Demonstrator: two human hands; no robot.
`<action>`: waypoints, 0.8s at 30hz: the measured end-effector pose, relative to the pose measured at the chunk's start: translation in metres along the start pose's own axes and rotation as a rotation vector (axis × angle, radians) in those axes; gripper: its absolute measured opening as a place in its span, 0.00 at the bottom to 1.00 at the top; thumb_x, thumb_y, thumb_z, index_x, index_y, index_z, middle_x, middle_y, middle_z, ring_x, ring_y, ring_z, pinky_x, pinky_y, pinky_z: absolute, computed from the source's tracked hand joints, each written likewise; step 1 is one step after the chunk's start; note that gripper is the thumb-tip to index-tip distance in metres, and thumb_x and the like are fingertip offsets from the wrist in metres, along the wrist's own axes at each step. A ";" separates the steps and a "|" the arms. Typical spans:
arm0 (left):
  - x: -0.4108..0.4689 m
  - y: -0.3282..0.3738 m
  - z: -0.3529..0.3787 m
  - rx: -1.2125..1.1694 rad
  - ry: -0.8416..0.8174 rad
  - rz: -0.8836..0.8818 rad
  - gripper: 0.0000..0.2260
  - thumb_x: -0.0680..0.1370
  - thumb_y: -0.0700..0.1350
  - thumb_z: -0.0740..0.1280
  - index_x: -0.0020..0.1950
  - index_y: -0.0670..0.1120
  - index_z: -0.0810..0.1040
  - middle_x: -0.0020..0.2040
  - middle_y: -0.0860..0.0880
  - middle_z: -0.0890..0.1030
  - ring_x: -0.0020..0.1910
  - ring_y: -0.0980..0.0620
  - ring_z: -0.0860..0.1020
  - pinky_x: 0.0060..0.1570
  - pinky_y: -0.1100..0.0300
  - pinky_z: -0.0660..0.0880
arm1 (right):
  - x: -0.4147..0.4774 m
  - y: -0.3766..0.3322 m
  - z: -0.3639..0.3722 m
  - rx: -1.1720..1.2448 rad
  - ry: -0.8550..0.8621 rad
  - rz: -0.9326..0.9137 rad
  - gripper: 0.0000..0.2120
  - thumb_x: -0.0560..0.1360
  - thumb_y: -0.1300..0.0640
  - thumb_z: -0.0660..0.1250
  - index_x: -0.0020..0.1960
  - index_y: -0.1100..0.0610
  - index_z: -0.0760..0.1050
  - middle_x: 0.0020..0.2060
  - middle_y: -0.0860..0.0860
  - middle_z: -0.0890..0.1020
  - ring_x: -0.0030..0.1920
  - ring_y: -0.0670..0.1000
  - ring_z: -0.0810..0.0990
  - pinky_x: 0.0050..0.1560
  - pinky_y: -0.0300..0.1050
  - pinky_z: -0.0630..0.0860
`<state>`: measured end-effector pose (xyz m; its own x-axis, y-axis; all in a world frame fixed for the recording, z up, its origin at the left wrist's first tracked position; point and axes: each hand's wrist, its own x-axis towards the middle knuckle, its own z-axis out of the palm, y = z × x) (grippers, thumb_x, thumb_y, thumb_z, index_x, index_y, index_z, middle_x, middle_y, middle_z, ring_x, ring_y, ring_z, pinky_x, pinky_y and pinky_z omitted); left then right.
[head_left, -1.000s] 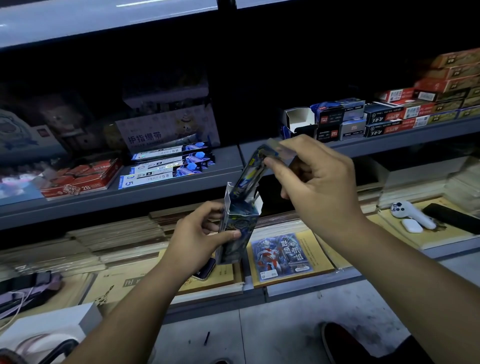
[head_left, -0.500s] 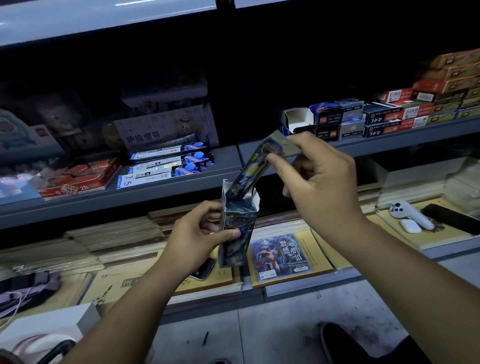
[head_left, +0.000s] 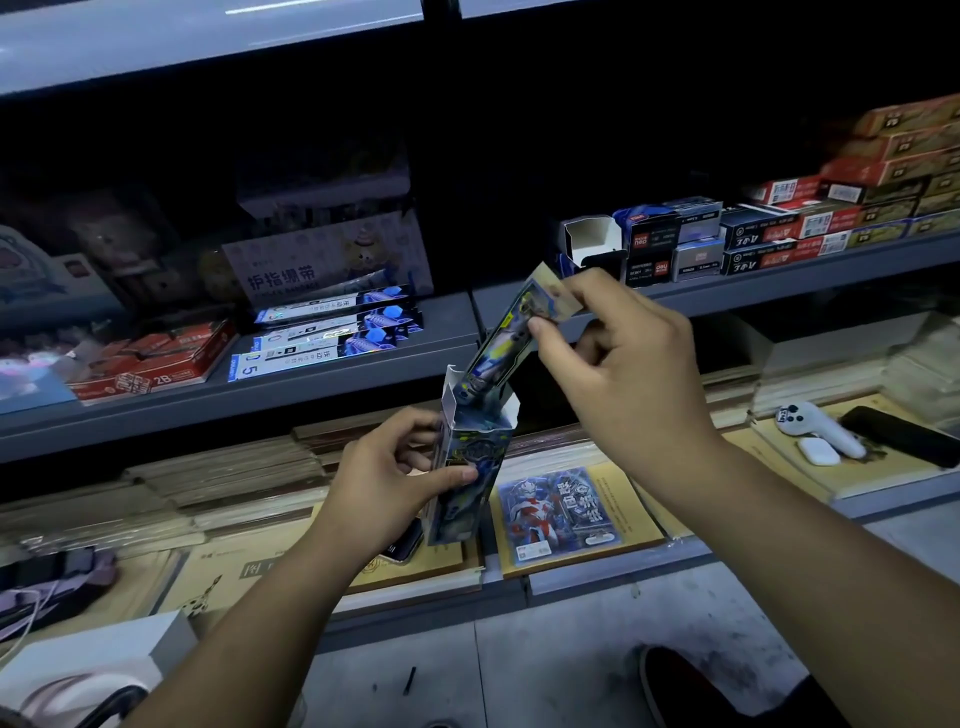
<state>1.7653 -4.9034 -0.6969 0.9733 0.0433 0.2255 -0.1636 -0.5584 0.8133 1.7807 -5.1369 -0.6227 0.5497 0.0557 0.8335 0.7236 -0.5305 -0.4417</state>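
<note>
A: In the head view, your left hand (head_left: 387, 483) holds the tall, narrow blue printed cardboard box (head_left: 467, 441) in the air in front of the shelving. Its grip is curled round the box, thumb across the front face and fingers behind the left side.

B: You have the box nearly upright, leaning a little to the right at the top, with its top flaps standing open. Your right hand (head_left: 623, 374) is higher and to the right. Its grip pinches the top end of the long blue-and-silver printed pack (head_left: 498, 348) between thumb and fingertips.

A: That pack slants up to the right. Its lower end sits inside the box's open mouth, and most of its length shows above the flaps.

B: Below your hands runs the grey metal lower shelf (head_left: 597, 577), covered in flat yellow booklets (head_left: 634, 493). On one of them, just right of the box, lies a clear-wrapped card pack with a red-and-silver figure (head_left: 558, 514). A dark phone (head_left: 402, 545) peeks out under your left hand.

A: Further right on that shelf are a white panda-faced gadget (head_left: 810, 423), a small white earbud case (head_left: 818, 451) just beside it, and a black phone (head_left: 904, 436). The grey middle shelf (head_left: 337, 389) behind your hands carries small stacked boxes, among them an open white-lined box (head_left: 592, 241) just above your right hand.
</note>
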 end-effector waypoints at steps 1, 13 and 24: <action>0.001 -0.001 0.000 0.011 -0.001 0.006 0.22 0.66 0.50 0.83 0.56 0.59 0.82 0.48 0.61 0.85 0.44 0.51 0.81 0.54 0.46 0.80 | 0.000 0.000 0.000 -0.009 0.014 0.004 0.03 0.79 0.60 0.71 0.52 0.58 0.78 0.29 0.36 0.65 0.25 0.47 0.67 0.31 0.44 0.65; -0.001 0.003 0.002 0.040 0.003 0.053 0.23 0.64 0.55 0.82 0.57 0.60 0.82 0.49 0.59 0.84 0.46 0.54 0.81 0.53 0.51 0.81 | -0.003 -0.009 0.001 -0.050 0.036 -0.054 0.04 0.78 0.60 0.71 0.46 0.58 0.78 0.32 0.35 0.65 0.29 0.48 0.68 0.32 0.47 0.68; -0.005 0.010 0.004 0.151 -0.018 0.116 0.23 0.66 0.54 0.82 0.59 0.59 0.81 0.49 0.62 0.84 0.49 0.58 0.81 0.52 0.51 0.81 | -0.012 -0.006 0.012 -0.026 -0.286 0.093 0.04 0.78 0.55 0.71 0.47 0.52 0.76 0.27 0.39 0.68 0.29 0.44 0.70 0.32 0.48 0.73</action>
<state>1.7596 -4.9121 -0.6918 0.9523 -0.0427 0.3020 -0.2499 -0.6770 0.6923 1.7750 -5.1247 -0.6342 0.7113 0.2399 0.6606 0.6553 -0.5661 -0.5001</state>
